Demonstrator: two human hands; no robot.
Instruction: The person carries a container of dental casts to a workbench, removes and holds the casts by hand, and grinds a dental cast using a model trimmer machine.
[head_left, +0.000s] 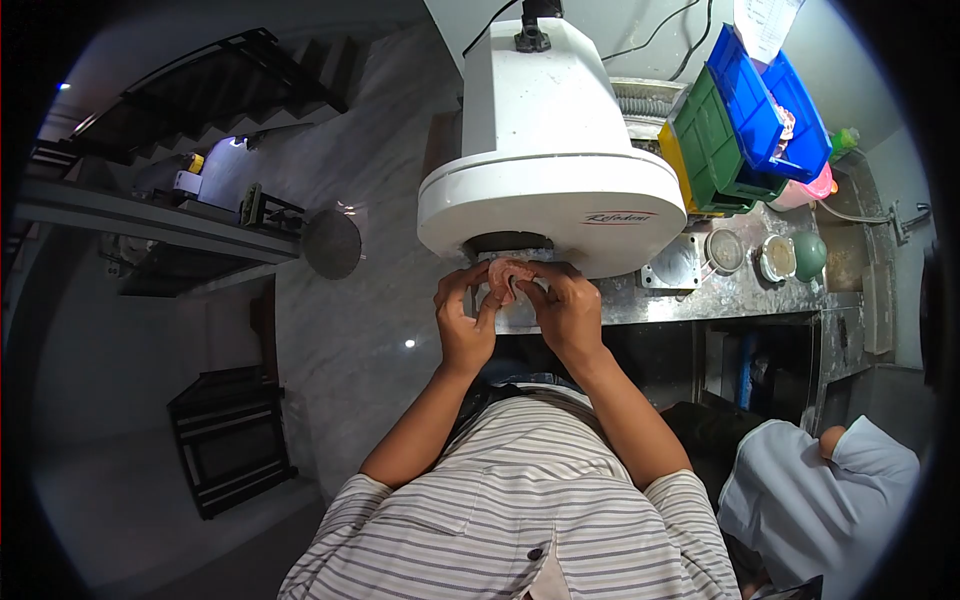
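Both my hands hold one small pink, horseshoe-shaped piece (508, 277) that looks like a dental plate. My left hand (466, 318) pinches its left side between thumb and fingers. On the other side, my right hand (568, 308) grips it with thumb and fingers. The piece is just in front of the dark opening (510, 241) in the underside of a large white machine (560, 190). Fingers cover parts of the piece's edges.
Right of the machine are a metal plate (672, 262), round dishes (724, 250), a green ball-like object (808, 256) and stacked blue (740, 100) and green bins (715, 140). A person in a light shirt (810, 490) is at the lower right.
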